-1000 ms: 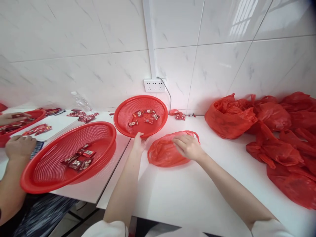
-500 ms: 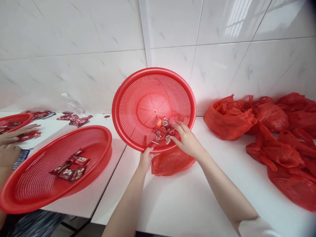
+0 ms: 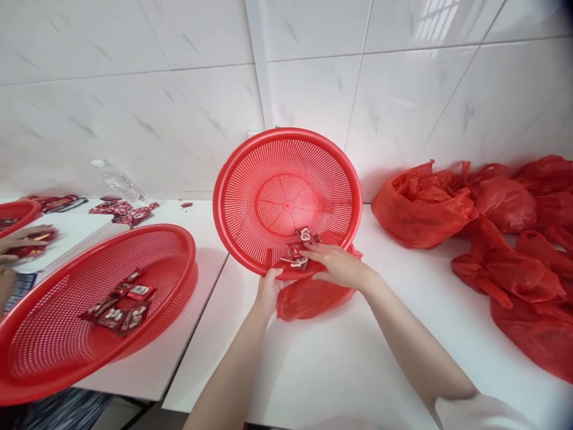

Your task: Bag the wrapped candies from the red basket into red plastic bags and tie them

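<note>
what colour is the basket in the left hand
The basket is red, best seen in the head view.

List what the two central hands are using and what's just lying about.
In use:
tilted red basket, in left hand
wrapped packets, at right hand
red bag beneath basket

Lying about, apparently:
clear bottle
packets by the wall
second basket, left
red bags at right

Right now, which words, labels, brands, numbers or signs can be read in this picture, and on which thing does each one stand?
None can be read.
Small packets in the middle basket: pale print, too small and blurred.
Packets in the large left basket: pale print, too small.
Patterned packets near the wall: pale marks, unreadable.
Blue item at the left edge: white marks, too small.
</note>
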Motion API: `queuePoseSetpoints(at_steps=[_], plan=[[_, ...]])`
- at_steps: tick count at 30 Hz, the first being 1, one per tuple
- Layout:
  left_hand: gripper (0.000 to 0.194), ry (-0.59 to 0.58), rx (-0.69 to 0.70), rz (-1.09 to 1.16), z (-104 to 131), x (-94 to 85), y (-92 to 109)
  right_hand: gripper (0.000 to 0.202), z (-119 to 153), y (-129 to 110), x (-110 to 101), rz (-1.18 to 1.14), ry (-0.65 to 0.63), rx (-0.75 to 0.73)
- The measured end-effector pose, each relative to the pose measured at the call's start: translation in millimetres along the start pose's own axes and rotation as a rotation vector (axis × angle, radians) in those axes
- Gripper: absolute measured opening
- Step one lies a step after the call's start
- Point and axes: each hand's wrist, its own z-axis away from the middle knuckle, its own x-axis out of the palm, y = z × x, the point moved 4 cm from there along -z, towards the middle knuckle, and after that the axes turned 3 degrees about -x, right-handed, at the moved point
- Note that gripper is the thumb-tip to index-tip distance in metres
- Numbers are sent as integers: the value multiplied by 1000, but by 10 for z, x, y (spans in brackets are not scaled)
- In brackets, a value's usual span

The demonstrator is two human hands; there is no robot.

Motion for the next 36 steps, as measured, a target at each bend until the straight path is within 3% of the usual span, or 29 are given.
queuePoseSetpoints(at_steps=[5,12,19,22,26,28,32,36], plan=[[34,28,4,19,-39,-62,15,48,22,8,-121,-156,91,-95],[36,58,109,13,-103,-172,71,20,97,98,-319,-254,253,111],[29,36,140,42,-98,-161,102,20,113,112,-342,-282,258,140],[29,36,138,23,-98,-161,95,18,118,91,-331,-323,188,95],[31,59,153,14,-102,-169,84,17,143,62,-338,-204,156,128],[30,73,152,7,-101,-166,81,14,143,-33,-276,-177,108,88],[26,84,101,-8,-101,-148,71,10,115,-392,153,-191,-242,-95],[28,94,106,8,-112,-159,78,26,37,-568,568,-68,-354,-19]])
